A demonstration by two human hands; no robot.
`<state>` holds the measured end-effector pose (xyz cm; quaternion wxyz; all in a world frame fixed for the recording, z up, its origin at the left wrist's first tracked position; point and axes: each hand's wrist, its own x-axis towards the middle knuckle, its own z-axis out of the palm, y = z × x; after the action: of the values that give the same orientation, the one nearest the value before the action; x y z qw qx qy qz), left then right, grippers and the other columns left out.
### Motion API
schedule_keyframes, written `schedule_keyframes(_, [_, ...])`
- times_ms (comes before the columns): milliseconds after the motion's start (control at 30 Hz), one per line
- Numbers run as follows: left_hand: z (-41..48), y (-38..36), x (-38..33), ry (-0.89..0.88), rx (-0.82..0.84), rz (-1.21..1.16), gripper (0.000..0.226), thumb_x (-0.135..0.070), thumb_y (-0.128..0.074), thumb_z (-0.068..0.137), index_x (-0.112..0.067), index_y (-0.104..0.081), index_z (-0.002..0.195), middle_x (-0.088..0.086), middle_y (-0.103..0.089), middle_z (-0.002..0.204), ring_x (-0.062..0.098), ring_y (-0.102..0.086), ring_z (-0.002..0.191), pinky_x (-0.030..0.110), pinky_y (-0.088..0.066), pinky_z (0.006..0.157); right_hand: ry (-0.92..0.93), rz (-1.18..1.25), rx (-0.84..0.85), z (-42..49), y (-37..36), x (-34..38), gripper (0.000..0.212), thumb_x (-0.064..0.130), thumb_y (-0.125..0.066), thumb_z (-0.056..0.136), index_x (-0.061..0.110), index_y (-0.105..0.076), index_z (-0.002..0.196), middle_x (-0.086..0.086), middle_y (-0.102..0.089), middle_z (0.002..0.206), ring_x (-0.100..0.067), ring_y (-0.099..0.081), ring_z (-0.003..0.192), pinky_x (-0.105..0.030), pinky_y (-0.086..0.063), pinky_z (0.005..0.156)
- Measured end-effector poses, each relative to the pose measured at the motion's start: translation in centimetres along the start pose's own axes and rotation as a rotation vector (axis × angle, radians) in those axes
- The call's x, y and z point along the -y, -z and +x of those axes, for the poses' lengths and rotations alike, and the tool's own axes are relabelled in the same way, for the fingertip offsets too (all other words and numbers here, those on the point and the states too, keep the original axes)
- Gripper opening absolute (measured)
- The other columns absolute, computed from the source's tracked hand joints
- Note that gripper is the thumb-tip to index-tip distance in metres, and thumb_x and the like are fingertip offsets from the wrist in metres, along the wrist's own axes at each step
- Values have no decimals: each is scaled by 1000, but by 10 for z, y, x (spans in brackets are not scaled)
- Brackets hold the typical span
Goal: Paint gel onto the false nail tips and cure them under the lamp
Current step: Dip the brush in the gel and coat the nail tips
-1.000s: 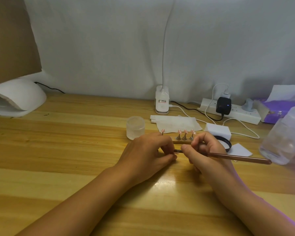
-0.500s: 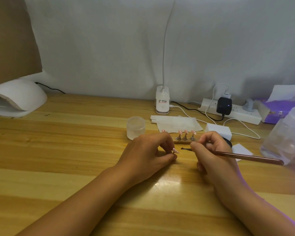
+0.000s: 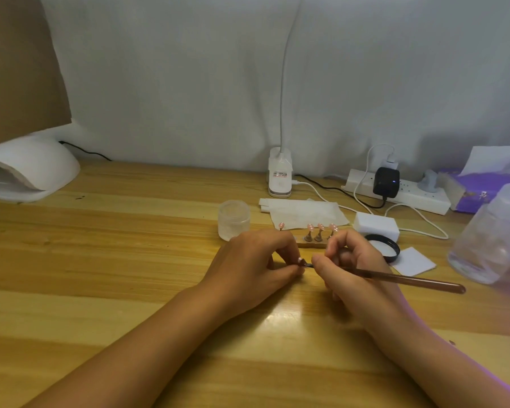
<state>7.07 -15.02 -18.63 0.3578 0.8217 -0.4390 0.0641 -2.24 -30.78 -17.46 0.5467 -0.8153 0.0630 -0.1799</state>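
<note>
No legible text. Label on the clip lamp base was red and dark print, too blurred to read. White mark on the purple tissue pack was also unreadable.

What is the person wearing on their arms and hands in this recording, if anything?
Nothing that shows. The left hand and right hand are ungloved, with no rings visible. The left forearm and right forearm are bare to the frame edge: no sleeves, watch or bracelet.
</note>
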Motion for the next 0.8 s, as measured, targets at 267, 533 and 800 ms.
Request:
schedule_keyframes(267, [0, -1, 2, 25, 6, -42, 7, -35, -73, 85, -34, -69, 92, -23, -68, 90, -5, -54, 68, 17, -37, 59, -14, 72, -95, -1, 2, -3, 11, 13, -63, 87, 17, -53, 85, 4, -51, 55, -10, -46, 51, -28, -39, 50])
schedule_keyframes(533, [1, -2, 4, 29, -10, -78, 6, -36, -73, 85, -38, -70, 90, -25, -69, 91, -6, -53, 64, 17, -36, 59, -62, 158, -134, 0, 2, 0, 37, 57, -62, 75, 22, -63, 86, 4, -52, 49, -4, -47, 43, -23, -43, 46])
schedule_keyframes(800, [2, -1, 3, 22, -26, -69, 6, -36, -70, 89, -39, -72, 94, -18, -65, 92, -12, -51, 68, 21, -35, 61, -58, 220, -94, 1, 4, -1, 10, 21, -61, 92, 14, -54, 93, -4, -66, 61, -4, -52, 45, -15, -42, 43])
